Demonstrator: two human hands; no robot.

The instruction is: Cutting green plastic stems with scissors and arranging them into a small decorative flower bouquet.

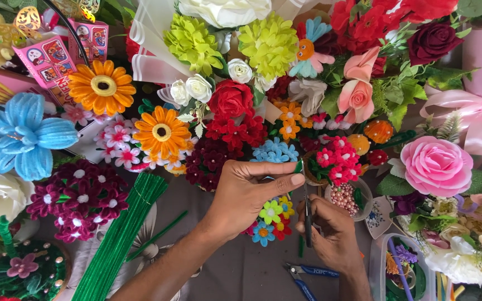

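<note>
1. Left hand (240,196): reaching in from the lower left, thumb and forefinger pinched together on a small green pipe-cleaner piece (298,166) at the fingertips.
2. Right hand (333,231): low and just right of the left hand, fist closed around a slim dark-handled cutting tool (307,214) held upright, tip pointing up towards the pinched green piece. Hard to tell whether the blades touch it.
3. Step in hand, by the look of it: trimming or shaping the green piece, tool tip and piece meeting between the two hands.
4. Next move seems to call for a steady pinch from the left hand, a careful line-up of the tip on the green piece, then a short squeeze from the right hand.
5. Just below the left fingertips: a small cluster of yellow, green, blue and pink pipe-cleaner flowers (270,218).
6. Beyond the right hand: a small clear bowl of pinkish beads (346,198).
7. Near the right wrist, on the grey worktop (241,273): blue-handled pliers (308,277).
8. Left of the left forearm: a long bundle of green pipe-cleaner stems (119,237).
9. Above both hands: a dense bank of handmade flowers, an orange daisy-like bloom (162,132) and a red fabric rose (231,99) among them.
</note>
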